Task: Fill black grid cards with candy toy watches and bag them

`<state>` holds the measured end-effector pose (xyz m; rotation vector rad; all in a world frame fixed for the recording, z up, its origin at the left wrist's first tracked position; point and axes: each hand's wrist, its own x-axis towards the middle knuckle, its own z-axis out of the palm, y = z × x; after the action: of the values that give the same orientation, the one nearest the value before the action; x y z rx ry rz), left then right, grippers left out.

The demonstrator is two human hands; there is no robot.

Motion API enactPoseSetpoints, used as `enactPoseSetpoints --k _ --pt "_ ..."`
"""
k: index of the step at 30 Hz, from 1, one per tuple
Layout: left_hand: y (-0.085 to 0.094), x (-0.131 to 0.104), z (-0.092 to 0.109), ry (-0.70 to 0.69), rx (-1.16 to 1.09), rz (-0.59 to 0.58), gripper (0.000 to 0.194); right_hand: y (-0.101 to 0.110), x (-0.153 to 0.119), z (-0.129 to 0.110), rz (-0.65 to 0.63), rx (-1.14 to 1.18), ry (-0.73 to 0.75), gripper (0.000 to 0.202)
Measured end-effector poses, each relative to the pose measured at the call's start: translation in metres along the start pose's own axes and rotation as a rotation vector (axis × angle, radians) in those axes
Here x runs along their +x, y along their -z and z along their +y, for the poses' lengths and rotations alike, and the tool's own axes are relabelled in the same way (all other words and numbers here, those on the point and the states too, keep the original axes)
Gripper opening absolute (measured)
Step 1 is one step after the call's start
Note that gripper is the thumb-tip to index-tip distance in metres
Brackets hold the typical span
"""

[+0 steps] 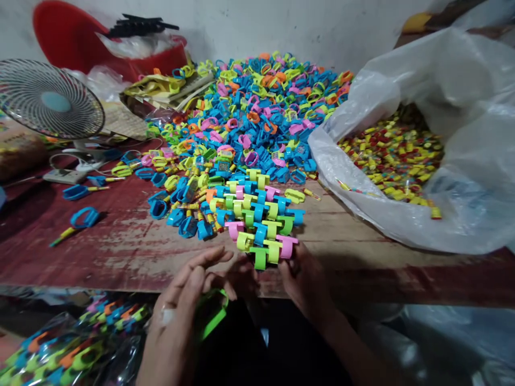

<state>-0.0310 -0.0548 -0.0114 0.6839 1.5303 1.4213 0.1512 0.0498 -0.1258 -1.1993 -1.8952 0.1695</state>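
Observation:
My left hand (187,300) is closed around a green toy watch (215,316), a plastic band in a loop shape, just off the table's front edge. To its right, a block of toy watches (259,217) in yellow, blue, pink and green is packed in staggered rows, with its near end at the table edge. My right hand (303,276) has its fingers curled at the near right corner of this block, by a pink toy watch (287,246). Its fingertips are partly in shadow.
Behind the block a large heap of loose toy watches (261,112) reaches the wall. A white sack (362,214) of small yellow-and-red pieces stands to the right. On the left are a fan (56,102) and a red chair (68,32). Bagged toy watches (60,348) lie below the table.

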Motion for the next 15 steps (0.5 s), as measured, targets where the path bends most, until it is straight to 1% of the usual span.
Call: enactPoseSetpoints --k 1,3,5,6,8,10,13,15 --pt "0.003 0.000 -0.004 0.132 -0.163 0.004 0.036 0.007 -0.003 -0.001 -0.003 0.004 0.006 0.018" --pt "0.008 0.003 -0.013 0.313 -0.449 0.008 0.028 0.024 -0.009 -0.007 0.043 -0.023 0.051 0.019" --pt "0.011 0.006 -0.023 0.400 -0.621 -0.023 0.026 0.043 -0.015 -0.019 0.084 -0.036 0.105 0.019" --pt "0.012 0.008 -0.028 0.426 -0.663 -0.055 0.029 0.051 -0.016 -0.028 0.057 -0.005 0.133 0.020" --pt "0.014 0.010 -0.037 0.465 -0.697 -0.136 0.041 0.061 -0.017 -0.048 -0.076 0.117 0.213 0.024" --pt "0.013 0.010 -0.043 0.494 -0.708 -0.189 0.050 0.061 -0.018 -0.068 -0.233 0.247 0.306 0.032" --pt "0.009 0.006 -0.044 0.511 -0.665 -0.178 0.055 0.046 -0.020 -0.087 -0.431 0.351 0.408 0.037" --pt "0.007 0.005 -0.043 0.491 -0.603 -0.165 0.057 0.035 -0.023 -0.090 -0.521 0.388 0.408 0.033"
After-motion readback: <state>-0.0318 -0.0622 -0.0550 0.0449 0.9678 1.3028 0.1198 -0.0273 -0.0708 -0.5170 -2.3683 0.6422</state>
